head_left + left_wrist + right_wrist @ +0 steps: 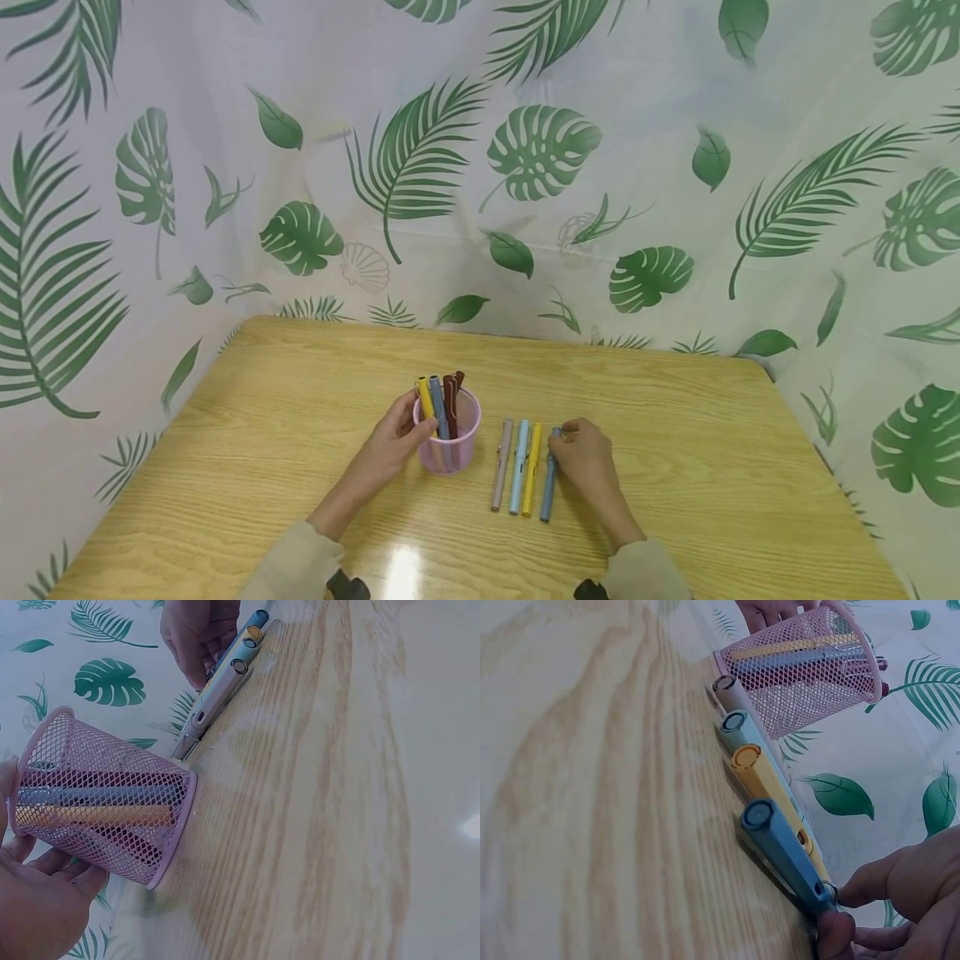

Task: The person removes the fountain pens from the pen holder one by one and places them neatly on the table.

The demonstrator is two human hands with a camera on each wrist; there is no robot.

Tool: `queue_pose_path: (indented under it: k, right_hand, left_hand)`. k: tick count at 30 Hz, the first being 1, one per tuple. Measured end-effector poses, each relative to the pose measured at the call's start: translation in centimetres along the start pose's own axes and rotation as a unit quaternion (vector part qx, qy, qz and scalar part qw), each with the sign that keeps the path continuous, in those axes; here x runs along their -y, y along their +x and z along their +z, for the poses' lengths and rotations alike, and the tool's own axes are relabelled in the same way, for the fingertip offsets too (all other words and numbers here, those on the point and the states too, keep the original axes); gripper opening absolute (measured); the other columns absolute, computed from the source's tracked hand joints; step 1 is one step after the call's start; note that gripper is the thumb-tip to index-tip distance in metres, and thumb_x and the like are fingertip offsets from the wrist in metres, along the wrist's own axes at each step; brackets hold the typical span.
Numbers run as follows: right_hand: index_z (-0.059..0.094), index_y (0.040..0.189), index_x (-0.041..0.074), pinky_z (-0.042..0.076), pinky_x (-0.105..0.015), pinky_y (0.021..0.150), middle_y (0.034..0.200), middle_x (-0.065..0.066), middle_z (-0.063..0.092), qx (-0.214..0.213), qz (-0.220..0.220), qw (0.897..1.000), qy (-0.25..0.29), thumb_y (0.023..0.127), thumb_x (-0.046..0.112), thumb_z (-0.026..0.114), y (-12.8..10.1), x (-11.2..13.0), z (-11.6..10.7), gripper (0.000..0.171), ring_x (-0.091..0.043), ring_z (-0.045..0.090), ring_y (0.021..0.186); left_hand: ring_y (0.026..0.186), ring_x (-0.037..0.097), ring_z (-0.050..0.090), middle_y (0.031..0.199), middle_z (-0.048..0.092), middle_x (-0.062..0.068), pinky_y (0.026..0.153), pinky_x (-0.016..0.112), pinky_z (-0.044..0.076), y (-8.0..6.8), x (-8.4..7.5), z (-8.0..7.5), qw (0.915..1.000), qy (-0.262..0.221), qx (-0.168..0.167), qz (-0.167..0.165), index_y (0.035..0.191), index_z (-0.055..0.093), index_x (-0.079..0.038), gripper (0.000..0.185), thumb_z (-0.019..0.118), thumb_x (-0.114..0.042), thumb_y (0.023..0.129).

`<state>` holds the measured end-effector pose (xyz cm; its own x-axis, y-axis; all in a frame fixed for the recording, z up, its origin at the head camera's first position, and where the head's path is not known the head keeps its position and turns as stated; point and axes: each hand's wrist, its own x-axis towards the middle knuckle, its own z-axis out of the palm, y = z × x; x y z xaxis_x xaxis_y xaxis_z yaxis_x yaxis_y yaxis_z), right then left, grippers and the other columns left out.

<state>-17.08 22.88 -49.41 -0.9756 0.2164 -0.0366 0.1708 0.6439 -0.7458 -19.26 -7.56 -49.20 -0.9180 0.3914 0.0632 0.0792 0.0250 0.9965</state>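
On the wooden table (300, 417), the right hand (581, 462) pinches a blue pen's (548, 487) top end; light, stiff, probably slippery plastic, best gripped mid-barrel.

Light wooden table (675, 400), glossy glare, against a white curtain (660, 92) with green leaf print

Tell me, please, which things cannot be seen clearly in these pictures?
- Left hand: fingers hidden behind the pink mesh cup in the head view.
- Pens in the cup: blurred by the mesh in the left wrist view.
- Blue pen: far end covered by the right hand in the right wrist view.
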Motion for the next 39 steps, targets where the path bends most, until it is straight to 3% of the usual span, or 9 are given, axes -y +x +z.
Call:
queue_pose_path:
  k: [5,11,17,23,30,39]
  right_hand:
    - [0.056,0.129,-0.015,0.061,-0.052,0.085,0.119,-0.034,0.066,0.006,0.005,1.0,-0.003,0.101,0.019,0.058,-0.1,0.1,-0.1,0.044,-0.047,0.066,0.11]
    - [0.056,0.135,-0.009,0.06,-0.049,0.083,0.118,-0.027,0.068,-0.006,0.008,1.0,0.011,0.102,0.024,0.057,0.1,0.3,-0.4,0.046,-0.038,0.068,0.104]
    - [0.064,0.13,-0.006,0.058,-0.038,0.078,0.107,-0.018,0.07,-0.034,-0.046,0.997,0.052,0.101,0.018,0.061,0.6,1.2,0.0,0.037,-0.029,0.066,0.096]
    - [0.066,0.126,-0.007,0.055,-0.021,0.068,0.1,-0.015,0.069,-0.017,-0.094,0.988,0.118,0.101,0.009,0.063,0.9,2.4,0.8,0.03,-0.026,0.067,0.087]
    - [0.065,0.126,-0.009,0.056,-0.021,0.067,0.1,-0.019,0.07,0.012,-0.129,0.979,0.16,0.101,0.009,0.062,1.2,4.0,1.8,0.031,-0.037,0.07,0.089]
    - [0.068,0.122,-0.007,0.057,-0.021,0.067,0.1,-0.019,0.072,0.024,-0.144,0.969,0.2,0.102,0.008,0.065,1.7,6.5,3.1,0.025,-0.032,0.069,0.086]
  left_hand:
    - [0.153,0.036,0.026,0.167,0.024,0.02,0.124,0.047,0.025,0.0,0.0,0.0,1.0,-0.001,0.001,0.003,0.163,0.021,-0.005,0.067,0.055,-0.026,0.109]
    - [0.153,0.036,0.026,0.167,0.025,0.019,0.124,0.047,0.025,0.1,0.1,-0.1,1.0,-0.002,0.001,0.003,0.163,0.022,-0.005,0.066,0.055,-0.026,0.109]
    - [0.152,0.036,0.027,0.167,0.026,0.019,0.124,0.047,0.025,0.1,0.0,0.0,1.0,-0.003,-0.004,0.002,0.163,0.023,-0.006,0.067,0.056,-0.026,0.109]
    - [0.151,0.036,0.029,0.166,0.028,0.02,0.124,0.048,0.025,0.2,0.1,0.0,0.9999,-0.006,-0.008,0.002,0.162,0.024,-0.005,0.066,0.057,-0.025,0.109]
    - [0.151,0.037,0.03,0.165,0.029,0.021,0.123,0.049,0.026,0.1,0.1,0.0,0.9999,-0.008,-0.008,0.005,0.162,0.024,-0.004,0.066,0.057,-0.024,0.109]
    - [0.151,0.036,0.031,0.166,0.029,0.02,0.123,0.048,0.026,0.1,0.0,0.0,0.9999,-0.009,-0.006,0.008,0.162,0.024,-0.005,0.065,0.056,-0.023,0.109]
